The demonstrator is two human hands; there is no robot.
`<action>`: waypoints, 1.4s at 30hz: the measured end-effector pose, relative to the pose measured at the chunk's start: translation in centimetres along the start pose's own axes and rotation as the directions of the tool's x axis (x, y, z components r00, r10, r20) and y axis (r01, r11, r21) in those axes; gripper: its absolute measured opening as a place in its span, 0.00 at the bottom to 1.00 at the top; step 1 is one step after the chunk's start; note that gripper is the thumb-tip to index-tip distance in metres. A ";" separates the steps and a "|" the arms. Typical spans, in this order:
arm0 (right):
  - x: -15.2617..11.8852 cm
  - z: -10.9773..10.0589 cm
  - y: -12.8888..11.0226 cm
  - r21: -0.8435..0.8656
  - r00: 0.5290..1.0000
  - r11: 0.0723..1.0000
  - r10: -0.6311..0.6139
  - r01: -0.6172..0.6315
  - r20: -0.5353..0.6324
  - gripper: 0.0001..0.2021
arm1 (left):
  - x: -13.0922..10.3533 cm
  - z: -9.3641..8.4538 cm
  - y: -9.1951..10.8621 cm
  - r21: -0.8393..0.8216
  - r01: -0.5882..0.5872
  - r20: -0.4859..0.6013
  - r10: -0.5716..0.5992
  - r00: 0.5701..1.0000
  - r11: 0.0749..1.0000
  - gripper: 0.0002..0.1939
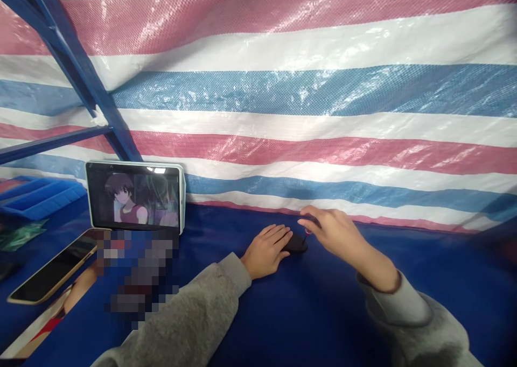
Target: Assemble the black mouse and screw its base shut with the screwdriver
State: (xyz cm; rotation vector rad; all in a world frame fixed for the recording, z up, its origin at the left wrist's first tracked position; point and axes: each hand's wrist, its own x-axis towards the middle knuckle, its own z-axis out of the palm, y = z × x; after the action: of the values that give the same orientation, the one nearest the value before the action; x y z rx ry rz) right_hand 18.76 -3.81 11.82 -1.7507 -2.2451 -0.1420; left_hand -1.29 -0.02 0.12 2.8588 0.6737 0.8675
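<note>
A dark, flat, rounded object, by its outline a computer mouse (298, 243), lies on the blue table surface. My left hand (267, 252) rests over its left side and holds it down, fingers together, covering part of it. Just to the right, my right hand (333, 232) is closed in a pinch round a small screwdriver (307, 234). Only a reddish bit of the handle and the thin dark shaft show below the fingers. The shaft points down to the right end of the mouse; whether the tip sits in a screw is too small to tell.
A tablet (133, 197) in a pale case stands at the back left, playing an animated video. In front lies a phone (56, 267), near a pixelated patch. Blue bins (44, 197) are at far left. A striped plastic sheet (307, 92) hangs behind, beside a blue metal frame (81, 76).
</note>
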 end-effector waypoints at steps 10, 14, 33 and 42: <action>-0.1 -0.7 -0.6 -0.071 0.990 0.993 0.097 -0.090 0.104 0.17 | 0.0 -0.1 0.0 0.014 -0.002 0.007 0.002 1.000 1.000 0.24; -0.1 -0.7 -0.7 -0.043 0.992 0.998 0.051 -0.046 0.112 0.17 | 0.1 0.0 0.0 0.012 -0.002 0.010 0.002 1.000 1.000 0.24; 0.0 -0.3 -0.3 -0.044 0.999 0.999 0.006 -0.004 0.042 0.15 | 0.2 -0.2 0.1 -0.006 0.005 0.011 -0.005 1.000 1.000 0.23; 0.1 -0.7 -0.6 -0.017 0.997 0.999 0.038 -0.037 0.065 0.15 | 0.2 -0.2 0.2 -0.003 0.010 0.016 -0.009 1.000 1.000 0.23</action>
State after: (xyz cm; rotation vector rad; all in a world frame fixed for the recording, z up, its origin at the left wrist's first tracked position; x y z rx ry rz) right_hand 18.27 -4.08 12.55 -1.8300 -2.2608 -0.0956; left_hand -1.20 -0.10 0.46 2.8539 0.6827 0.8426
